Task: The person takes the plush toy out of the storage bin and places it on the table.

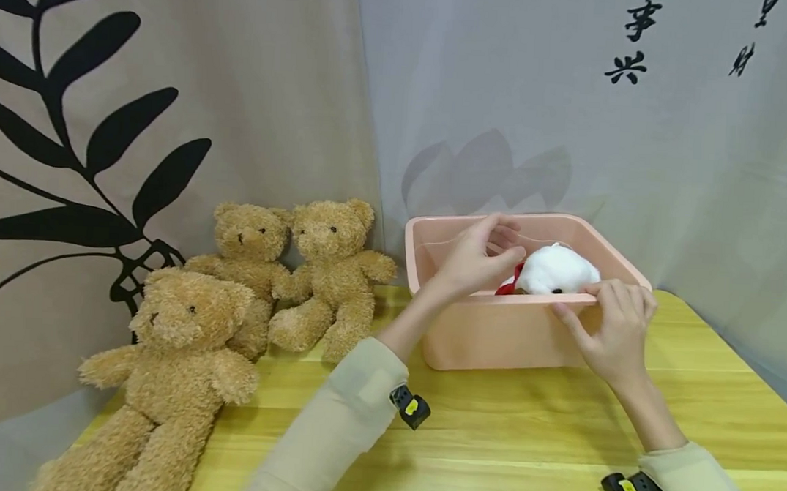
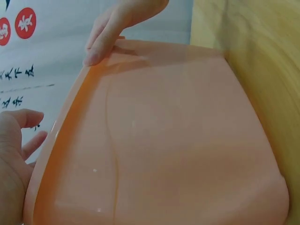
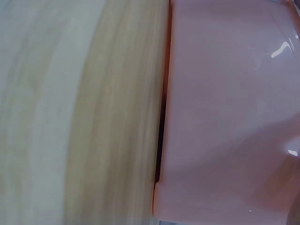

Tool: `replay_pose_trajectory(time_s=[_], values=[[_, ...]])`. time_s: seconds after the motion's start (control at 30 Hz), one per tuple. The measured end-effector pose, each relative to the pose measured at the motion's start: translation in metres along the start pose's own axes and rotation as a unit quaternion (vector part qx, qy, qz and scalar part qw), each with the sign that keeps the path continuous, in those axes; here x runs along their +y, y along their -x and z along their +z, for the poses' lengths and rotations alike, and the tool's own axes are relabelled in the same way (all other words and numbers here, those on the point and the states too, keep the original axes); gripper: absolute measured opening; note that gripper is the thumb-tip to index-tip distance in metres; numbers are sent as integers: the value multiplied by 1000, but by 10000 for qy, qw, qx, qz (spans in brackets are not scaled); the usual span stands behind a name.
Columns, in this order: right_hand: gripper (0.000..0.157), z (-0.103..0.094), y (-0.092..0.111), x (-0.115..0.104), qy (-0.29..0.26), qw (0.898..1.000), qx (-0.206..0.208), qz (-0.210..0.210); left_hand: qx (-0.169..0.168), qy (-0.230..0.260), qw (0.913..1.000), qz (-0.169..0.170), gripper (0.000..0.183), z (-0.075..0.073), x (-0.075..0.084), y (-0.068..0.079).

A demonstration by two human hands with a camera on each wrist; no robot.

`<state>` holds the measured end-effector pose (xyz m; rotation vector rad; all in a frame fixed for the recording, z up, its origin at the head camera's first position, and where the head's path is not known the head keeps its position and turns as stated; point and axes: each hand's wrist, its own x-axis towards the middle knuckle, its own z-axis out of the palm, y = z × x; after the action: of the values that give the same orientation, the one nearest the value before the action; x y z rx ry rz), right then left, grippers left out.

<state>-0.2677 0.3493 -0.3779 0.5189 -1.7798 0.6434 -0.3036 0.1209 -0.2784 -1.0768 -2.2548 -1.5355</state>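
A pink plastic bin [image 1: 508, 335] stands on the table, with a white plush toy [image 1: 559, 267] inside that shows some red at its left. My right hand [image 1: 617, 332] grips the near rim at the right corner, thumb on the outer wall and fingers over the edge. Above the bin's opening, left of the toy, is my left hand [image 1: 479, 256], its fingers loosely bent and holding nothing. The left wrist view has the bin's outer wall [image 2: 178, 131] filling the middle. Only that wall [image 3: 229, 103] and the tabletop fill the right wrist view.
To the left, one brown teddy bear [image 1: 177, 368] leans nearest to me. Two more, a bear [image 1: 251, 254] and its neighbour [image 1: 333, 272], sit side by side at the back. The wooden table [image 1: 490, 455] meets a printed cloth backdrop [image 1: 480, 81] behind the bin.
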Motion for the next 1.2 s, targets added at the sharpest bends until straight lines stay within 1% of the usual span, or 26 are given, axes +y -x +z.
replay_pose_trajectory(time_s=[0.17,0.23,0.33,0.43,0.57,0.63,0.7,0.8,0.87,0.93,1.0,1.03,1.07,1.2], values=[[75,0,0,1,-7,10000,-20,5,56,69,10000,14,27,12,3,-8],[75,0,0,1,-8,10000,-28,4,-34,117,9999,34,28,16,2,-12],[75,-1,0,1,-2,10000,1,-13,-411,103,9991,78,32,19,1,-15],[75,0,1,1,15,10000,15,-37,-951,-105,9953,167,37,20,-1,-16],[74,-1,1,1,24,10000,18,-78,-1633,-572,9846,257,44,19,-3,-14],[74,-1,1,1,27,10000,19,-92,-1865,-817,9786,294,47,20,-4,-14],[74,-1,1,1,37,9999,7,-99,-1985,-1127,9730,340,49,21,-4,-15],[74,-1,1,0,51,10000,-13,-82,-1916,-1829,9641,175,50,22,-2,-15],[74,-1,1,0,54,10000,-26,-64,-1850,-2420,9525,-7,51,24,-1,-16],[75,-1,1,1,49,10000,-38,-45,-1784,-2941,9388,-198,52,26,0,-16],[75,-1,0,1,46,10000,-52,-28,-1705,-3276,9288,-296,53,27,1,-17],[75,-1,0,1,41,10000,-55,-17,-1640,-3389,9257,-363,53,28,1,-17],[75,-1,0,1,35,10000,-60,-9,-1569,-3436,9248,-454,53,28,1,-17],[75,-1,0,0,25,10000,-73,44,-1254,-3367,9288,-908,54,30,1,-15]])
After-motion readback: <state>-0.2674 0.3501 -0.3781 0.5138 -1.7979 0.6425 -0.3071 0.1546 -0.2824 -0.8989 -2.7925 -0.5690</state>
